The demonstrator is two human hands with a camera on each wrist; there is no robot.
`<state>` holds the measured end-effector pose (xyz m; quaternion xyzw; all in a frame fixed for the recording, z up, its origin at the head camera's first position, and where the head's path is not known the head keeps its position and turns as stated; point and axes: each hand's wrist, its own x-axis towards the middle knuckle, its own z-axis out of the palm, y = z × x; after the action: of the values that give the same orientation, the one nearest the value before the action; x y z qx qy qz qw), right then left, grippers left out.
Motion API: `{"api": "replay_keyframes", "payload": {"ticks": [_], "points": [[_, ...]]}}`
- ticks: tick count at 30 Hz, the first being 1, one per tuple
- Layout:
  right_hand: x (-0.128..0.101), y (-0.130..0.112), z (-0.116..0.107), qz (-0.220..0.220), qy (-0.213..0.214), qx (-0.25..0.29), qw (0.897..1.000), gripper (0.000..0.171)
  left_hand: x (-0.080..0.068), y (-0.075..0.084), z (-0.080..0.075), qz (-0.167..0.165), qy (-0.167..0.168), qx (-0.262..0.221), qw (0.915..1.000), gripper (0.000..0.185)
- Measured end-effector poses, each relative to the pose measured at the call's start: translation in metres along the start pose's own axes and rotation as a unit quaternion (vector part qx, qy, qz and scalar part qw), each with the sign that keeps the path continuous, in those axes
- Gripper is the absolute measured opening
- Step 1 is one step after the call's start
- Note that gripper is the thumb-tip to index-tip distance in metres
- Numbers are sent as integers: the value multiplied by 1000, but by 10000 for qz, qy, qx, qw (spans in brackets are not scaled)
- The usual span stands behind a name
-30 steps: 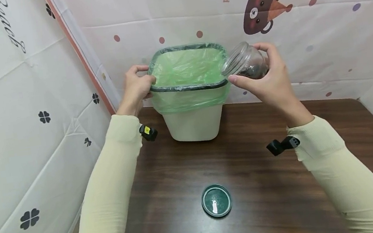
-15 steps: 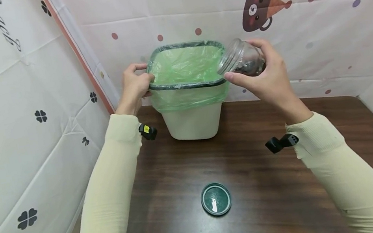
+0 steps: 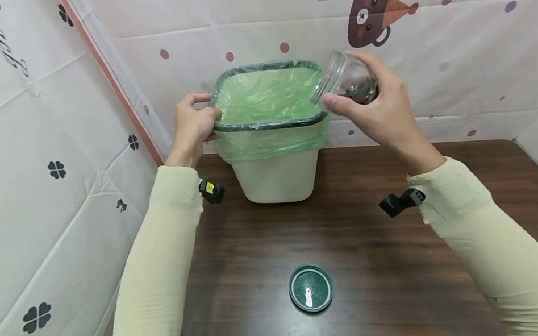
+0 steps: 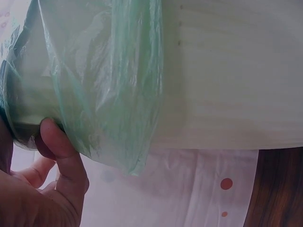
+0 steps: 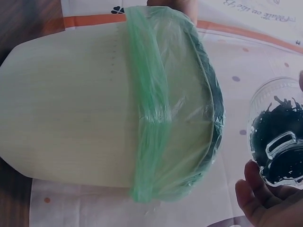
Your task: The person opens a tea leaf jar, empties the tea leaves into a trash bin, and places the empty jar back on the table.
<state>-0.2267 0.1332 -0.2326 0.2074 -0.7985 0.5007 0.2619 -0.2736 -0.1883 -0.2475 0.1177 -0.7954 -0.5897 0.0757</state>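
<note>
Now we hold the jar (image 3: 350, 79) in our right hand (image 3: 389, 111), fingers curled round it, tipped with its mouth near the bin's (image 3: 278, 181) right edge. Our left hand (image 3: 190, 126) pinches the left rim, bag (image 3: 273, 141) and all. Dark stuff (image 3: 362, 89) sits in the jar. If we tip more before the mouth is well over the bin, some might spill on the table (image 3: 394, 288). A loose grip could drop the jar. The lid (image 3: 310, 289) lies well apart.
</note>
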Motion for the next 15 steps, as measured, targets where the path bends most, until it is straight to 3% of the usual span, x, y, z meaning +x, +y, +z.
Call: {"api": "replay_keyframes", "payload": {"ticks": [8, 15], "points": [[7, 4, 5, 83, 93, -11, 9999, 62, 0, -1, -1, -11, 36, -14, 10000, 43], [7, -1, 9, 571, 75, 239, 9981, 71, 2, -1, 1, 2, 75, -34, 10000, 43]]}}
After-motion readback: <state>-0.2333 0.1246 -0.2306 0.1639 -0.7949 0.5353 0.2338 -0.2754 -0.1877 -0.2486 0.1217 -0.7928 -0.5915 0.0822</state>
